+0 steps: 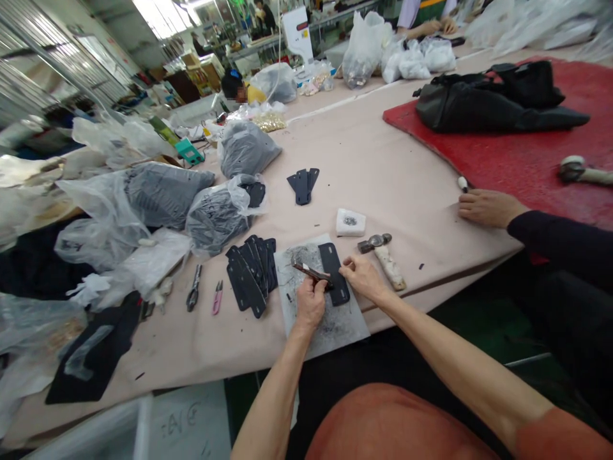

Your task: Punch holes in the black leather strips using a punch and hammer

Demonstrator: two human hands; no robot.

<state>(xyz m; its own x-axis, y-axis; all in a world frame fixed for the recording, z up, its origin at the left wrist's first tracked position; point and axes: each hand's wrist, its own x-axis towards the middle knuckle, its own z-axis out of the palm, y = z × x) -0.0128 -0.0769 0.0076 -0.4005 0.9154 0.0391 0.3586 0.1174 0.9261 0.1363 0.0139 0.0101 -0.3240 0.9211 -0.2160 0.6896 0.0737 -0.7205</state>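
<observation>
My left hand is closed around a slim, dark brown metal tool, its far end pointing up and to the left; its exact kind I cannot make out. Beneath lies a grey, smudged board. A black strip-shaped piece with small slots rests on this board. Fingers of my right hand are pinched together at the strip's right edge; whether they grip it is unclear. Beside the right hand lies a hammer with a wrapped handle. A white block with a dark smudge sits beyond the board.
Left of the board are a pile of black pieces, pink thread snips and a dark hand tool. Filled plastic bags crowd the left side. At right, a co-worker's hand rests near a red mat bearing a black bag.
</observation>
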